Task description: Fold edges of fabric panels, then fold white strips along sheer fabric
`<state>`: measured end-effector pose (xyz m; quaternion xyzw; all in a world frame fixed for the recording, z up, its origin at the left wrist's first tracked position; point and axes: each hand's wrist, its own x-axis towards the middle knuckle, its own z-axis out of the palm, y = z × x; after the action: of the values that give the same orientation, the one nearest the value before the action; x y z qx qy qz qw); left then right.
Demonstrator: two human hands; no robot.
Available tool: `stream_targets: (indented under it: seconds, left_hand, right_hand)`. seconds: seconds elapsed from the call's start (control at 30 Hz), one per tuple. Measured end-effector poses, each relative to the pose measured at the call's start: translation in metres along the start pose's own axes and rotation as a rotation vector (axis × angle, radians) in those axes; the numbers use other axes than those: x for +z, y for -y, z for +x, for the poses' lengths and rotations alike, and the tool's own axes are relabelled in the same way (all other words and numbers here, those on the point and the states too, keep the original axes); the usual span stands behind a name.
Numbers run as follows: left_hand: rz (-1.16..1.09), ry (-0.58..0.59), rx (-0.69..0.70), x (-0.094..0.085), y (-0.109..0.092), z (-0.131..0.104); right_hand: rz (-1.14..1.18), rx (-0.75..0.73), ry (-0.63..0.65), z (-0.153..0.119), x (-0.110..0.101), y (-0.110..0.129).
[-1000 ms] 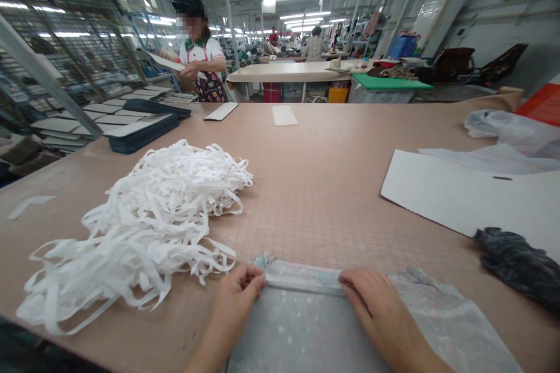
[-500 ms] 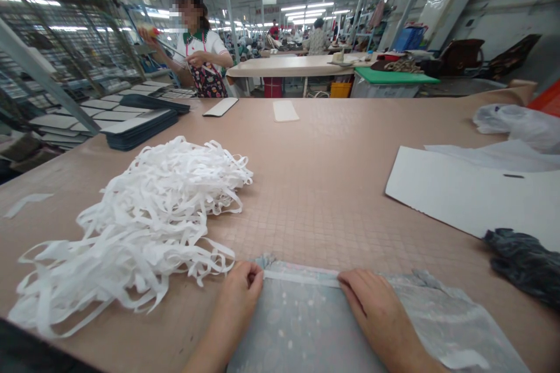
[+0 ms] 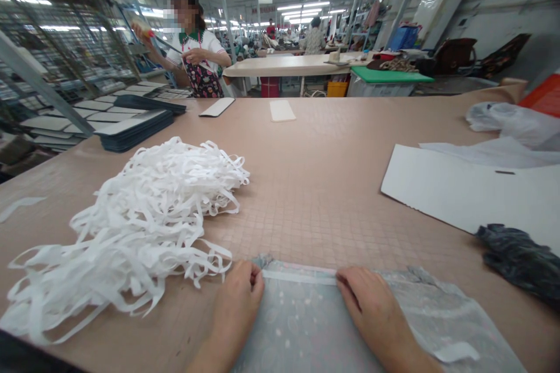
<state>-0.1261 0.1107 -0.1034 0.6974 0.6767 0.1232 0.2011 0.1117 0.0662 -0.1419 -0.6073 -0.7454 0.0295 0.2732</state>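
A pale grey-blue fabric piece point(image 3: 291, 326) with faint light spots lies flat at the table's near edge. Along its top edge runs a white fabric strip point(image 3: 301, 277). My left hand point(image 3: 241, 291) has thumb and forefinger pinched at the strip's left end. At the right end, the closed fingers of my right hand point(image 3: 367, 297) press the strip against the fabric; their tips are partly hidden. To the left of my left hand sits a large tangled heap of white strips point(image 3: 144, 221).
White-topped dark panels point(image 3: 133, 131) are stacked at the far left. A white board point(image 3: 476, 186) and a crumpled black plastic bundle point(image 3: 520, 262) lie at right, a clear bag point(image 3: 507, 122) behind them. Across the table a person point(image 3: 199, 52) holds a tool.
The whole view has shifted slightly, with objects appearing a little farther left. My hands keep their places at the two ends of the white strip.
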Motion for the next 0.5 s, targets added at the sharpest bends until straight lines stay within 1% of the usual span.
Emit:
stream_targets:
  seconds: [0.1,0.2,0.5]
  left_hand:
    - [0.008,0.005,0.000,-0.0006,-0.0004,-0.0005]
    - [-0.050,0.020,-0.010,-0.0008,0.0015,0.0002]
    - [-0.118,0.010,-0.002,0.0012,0.0066,0.0023]
  right_hand:
    - [0.041,0.030,0.006,0.0005,-0.0005,-0.0004]
    - [0.059,0.044,0.011,0.0008,-0.0012,-0.0004]
    - [0.032,0.047,0.035,0.0012,-0.0022,0.0018]
